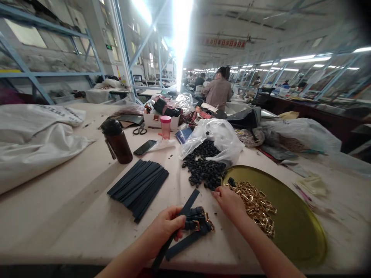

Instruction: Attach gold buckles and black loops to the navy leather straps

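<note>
My left hand [166, 227] is closed around a dark blue strap [189, 202], its free end pointing up and away. Under and beside that hand lie several straps fitted with gold buckles [197, 225]. At the near edge of a heap of small black loops [204, 166], my right hand [230, 201] has its fingers pressed together; whatever is between them is hidden. Just to its right, gold buckles [256, 204] are piled on a round gold tray [301, 227]. A fanned stack of plain dark straps [139, 187] rests left of centre.
A dark brown bottle [117, 143], a phone [145, 147], scissors [140, 131] and a pink-lidded cup [165, 127] stand or lie behind the strap stack. A clear plastic bag [223, 135] spills the loops. White sacking [37, 139] covers the left side. A person [218, 90] is farther back.
</note>
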